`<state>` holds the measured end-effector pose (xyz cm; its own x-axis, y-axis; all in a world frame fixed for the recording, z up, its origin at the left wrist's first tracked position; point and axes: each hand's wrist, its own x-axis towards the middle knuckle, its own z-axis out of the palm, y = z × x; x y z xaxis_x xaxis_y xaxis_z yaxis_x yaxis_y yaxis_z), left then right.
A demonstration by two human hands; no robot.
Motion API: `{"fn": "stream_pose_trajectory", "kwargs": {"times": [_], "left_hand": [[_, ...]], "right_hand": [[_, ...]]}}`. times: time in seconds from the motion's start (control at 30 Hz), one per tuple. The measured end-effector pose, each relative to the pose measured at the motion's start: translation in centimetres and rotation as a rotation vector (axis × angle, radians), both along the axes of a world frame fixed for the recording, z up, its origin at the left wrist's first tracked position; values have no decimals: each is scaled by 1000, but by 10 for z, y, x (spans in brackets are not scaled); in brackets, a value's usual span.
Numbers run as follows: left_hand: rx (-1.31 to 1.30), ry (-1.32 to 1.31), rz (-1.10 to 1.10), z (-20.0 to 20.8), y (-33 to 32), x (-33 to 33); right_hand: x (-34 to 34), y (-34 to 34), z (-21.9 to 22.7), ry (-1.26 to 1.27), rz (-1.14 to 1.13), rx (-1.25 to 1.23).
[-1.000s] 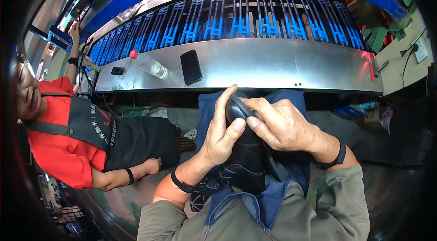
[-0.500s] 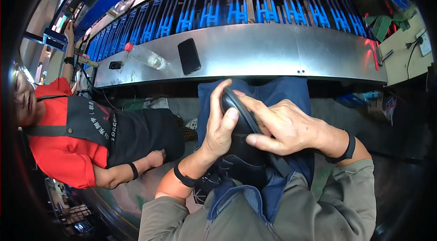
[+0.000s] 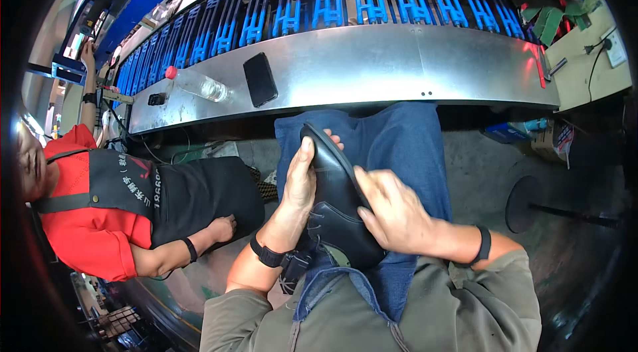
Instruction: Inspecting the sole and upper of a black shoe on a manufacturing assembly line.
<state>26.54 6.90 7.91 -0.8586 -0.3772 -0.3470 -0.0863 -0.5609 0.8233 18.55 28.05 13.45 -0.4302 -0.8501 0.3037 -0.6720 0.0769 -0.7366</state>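
1. Currently we hold a black shoe (image 3: 332,182) over our lap, between our two hands and apart from the table, its toe pointing up and away from us, its sole edge turned toward our right.
2. Our left hand (image 3: 300,182) grasps the toe end: the thumb presses on the upper near the tip, and fingertips show past the sole on the far side.
3. Our right hand (image 3: 395,212) grasps the shoe's right side, its thumb against the upper and a bent finger at the sole edge; we cannot tell how the hidden fingers lie.
4. Below the laces (image 3: 318,220) we see some pale green inside the opening; beneath the shoe lie our blue jeans (image 3: 405,132).
5. Beyond our knees runs a metal table (image 3: 345,73), bearing a dark phone (image 3: 260,79), a clear bottle (image 3: 207,89) with a red cap, lying on its side, and a small black object (image 3: 157,99).
6. Behind its surface we see a row of blue and black frames (image 3: 327,3).
7. To our left is a co-worker in a red shirt (image 3: 86,235) and dark apron (image 3: 199,189), one hand resting near the apron, the other arm raised.
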Motion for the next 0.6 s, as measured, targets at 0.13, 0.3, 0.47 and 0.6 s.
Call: {"fn": "stream_pose_trajectory", "kwargs": {"times": [0.13,0.3,0.47,0.6], "left_hand": [[168,171,-270,-18,4,-1],[297,-167,-53,-2,11,-37],[-80,-168,-191,32,0,-17],[-1081,2,-225,36,3,7]], "right_hand": [[17,44,-11,112,72,157],[-10,19,-20,302,176,-161],[-48,-12,6,385,254,-571],[-65,-26,4,-121,-80,-371]]}}
